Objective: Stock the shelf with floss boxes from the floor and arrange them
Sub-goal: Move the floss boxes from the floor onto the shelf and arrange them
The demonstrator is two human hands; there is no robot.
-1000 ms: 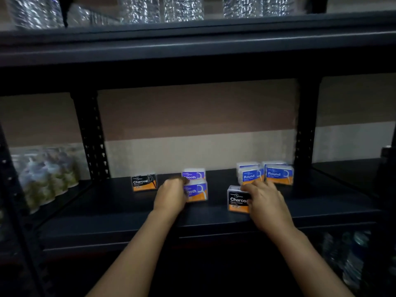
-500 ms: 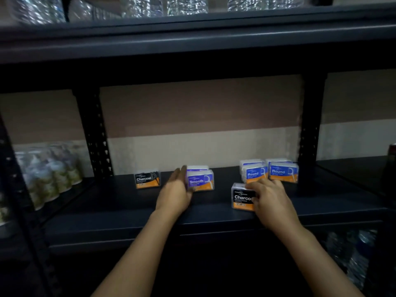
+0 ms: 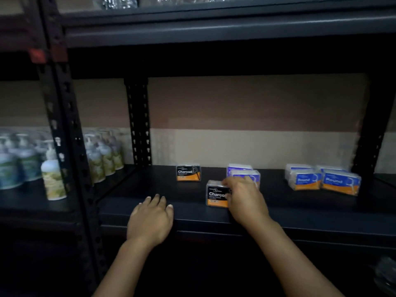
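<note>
On the dark shelf board (image 3: 300, 213) my right hand (image 3: 244, 200) grips a black and orange Charcoal floss box (image 3: 215, 195) by its right side, near the front. Another Charcoal box (image 3: 188, 173) stands further back to the left. Two blue Smooth boxes (image 3: 244, 173) stand one behind the other, partly hidden by my right hand. At the right, blue Round boxes (image 3: 340, 183) stand in two short rows. My left hand (image 3: 150, 219) rests flat on the shelf's front edge, fingers apart, holding nothing.
Pump bottles (image 3: 52, 174) fill the neighbouring shelf bay at the left, behind a black perforated upright (image 3: 70, 133). Another upright (image 3: 138, 123) stands at the back left, and one (image 3: 368, 151) at the right. An upper shelf (image 3: 214, 28) hangs overhead.
My right hand slid the Charcoal box leftwards, in front of the Smooth boxes. My left hand let go of the Smooth boxes and drew back to the shelf's front edge. The view swung left.
</note>
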